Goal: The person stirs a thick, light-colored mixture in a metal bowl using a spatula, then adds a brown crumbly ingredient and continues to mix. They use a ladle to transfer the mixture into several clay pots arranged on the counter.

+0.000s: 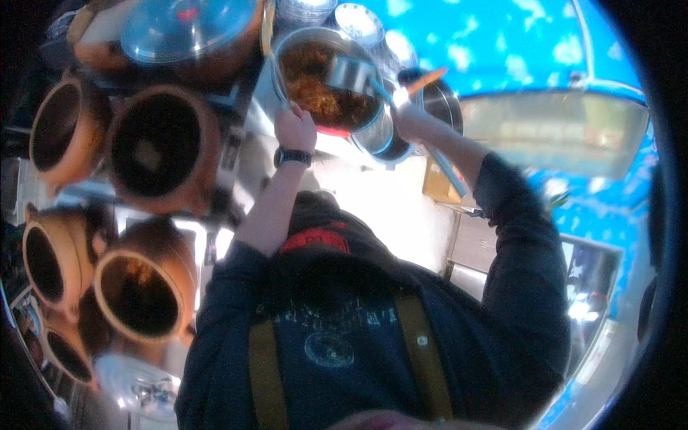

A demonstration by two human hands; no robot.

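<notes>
My left hand point(296, 129), with a watch on its wrist, is closed at the near left rim of a wide pot point(277, 72). The pot holds brown, chunky food point(317, 97). In my right hand point(414, 122) is the long handle of a metal ladle point(352, 75). The ladle's cup hangs over the right part of the food; blur hides whether it touches. Beside the pot, under my right hand, sits a round mesh strainer point(374, 134). A wooden handle point(427, 79) sticks out near a dark pan point(443, 105).
Several clay pots stand at left, including a large open one point(209, 140) and one with food inside point(183, 290). A clear lid point(188, 32) covers another pot. Patterned bowls point(360, 24) stand behind the wide pot. A translucent bin point(553, 131) rests on a blue patterned surface point(500, 37).
</notes>
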